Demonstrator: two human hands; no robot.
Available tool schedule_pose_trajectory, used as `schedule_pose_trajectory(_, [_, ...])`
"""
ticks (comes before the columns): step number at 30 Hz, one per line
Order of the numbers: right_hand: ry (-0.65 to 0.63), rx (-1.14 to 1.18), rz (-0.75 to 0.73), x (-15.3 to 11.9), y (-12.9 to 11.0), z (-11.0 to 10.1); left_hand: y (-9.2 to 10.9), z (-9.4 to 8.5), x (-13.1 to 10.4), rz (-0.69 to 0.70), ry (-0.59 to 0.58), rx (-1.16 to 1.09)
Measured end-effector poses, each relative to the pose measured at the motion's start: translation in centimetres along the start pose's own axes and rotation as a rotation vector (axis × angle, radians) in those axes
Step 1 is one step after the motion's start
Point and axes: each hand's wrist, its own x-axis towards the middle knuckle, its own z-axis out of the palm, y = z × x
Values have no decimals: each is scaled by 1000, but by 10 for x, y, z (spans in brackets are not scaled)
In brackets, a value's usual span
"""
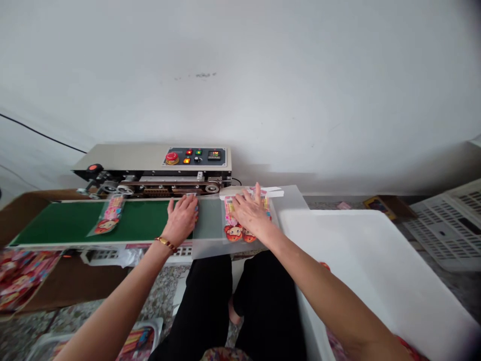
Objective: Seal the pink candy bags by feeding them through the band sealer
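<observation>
My left hand (181, 219) lies over the right end of the green conveyor belt (145, 218), fingers stretched forward and thumb a little apart. Beneath its fingertips is a small printed plastic packet (196, 213), mostly hidden. My right hand (250, 210) is spread flat on printed packets (233, 232) with cartoon heads, lying side by side on a translucent sheet (210, 245). Behind the belt stands a band sealing machine (128, 158) with lit buttons. Another clear packet (108, 215) lies on the belt farther left, its top end at the machine's rollers.
A white table or lid (338, 250) extends on the right. White plastic crates (447, 225) stand beyond it. At the lower left is a cardboard box (82, 286) near many packets (22, 276). A tub (160, 326) of colourful items sits on the floor. A wall (240, 90) closes off the back.
</observation>
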Motion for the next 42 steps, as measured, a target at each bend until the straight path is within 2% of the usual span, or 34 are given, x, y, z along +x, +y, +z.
schedule_pose_trajectory(2, [12,13,34,7,-6,0,23,4,1,98,-2,-66])
schedule_pose_trajectory(5, [27,6,84,5,-3,2,65,19,4,236,-45,-142])
schedule_pose_trajectory(8, [15,5,90,-9,12,4,83,31,4,256,-68,-114])
schedule_pose_trajectory(11, [-9,22,39,-22,24,6,71,32,6,252,-81,-77])
schedule_pose_trajectory(15, [7,19,57,-25,24,10,50,28,16,245,-80,-41])
schedule_pose_trajectory(18, [32,10,56,-22,20,9,46,27,24,282,-85,-32])
schedule_pose_trajectory(21, [33,16,53,-24,20,3,45,28,25,263,-87,-31])
schedule_pose_trajectory(23, [12,22,62,-28,22,-2,37,27,22,228,-93,-28])
schedule_pose_trajectory(26, [-35,33,53,-30,22,-6,13,22,12,159,-106,-8])
schedule_pose_trajectory(29, [-51,44,59,-20,13,-6,-13,12,-1,56,-78,41])
schedule_pose_trajectory(31, [-38,40,54,-8,5,-4,-18,5,-6,-28,-24,81])
schedule_pose_trajectory(33, [-25,38,39,5,-3,-2,-7,2,-5,-30,11,66])
schedule_pose_trajectory(37, [8,73,59,13,-6,1,48,13,10,188,-68,-81])
schedule_pose_trajectory(39, [19,70,93,5,2,1,70,22,18,214,-111,-99])
schedule_pose_trajectory(40, [21,56,108,-2,8,1,74,26,21,210,-123,-96])
schedule_pose_trajectory(42, [18,17,113,-17,22,0,71,29,22,198,-138,-90])
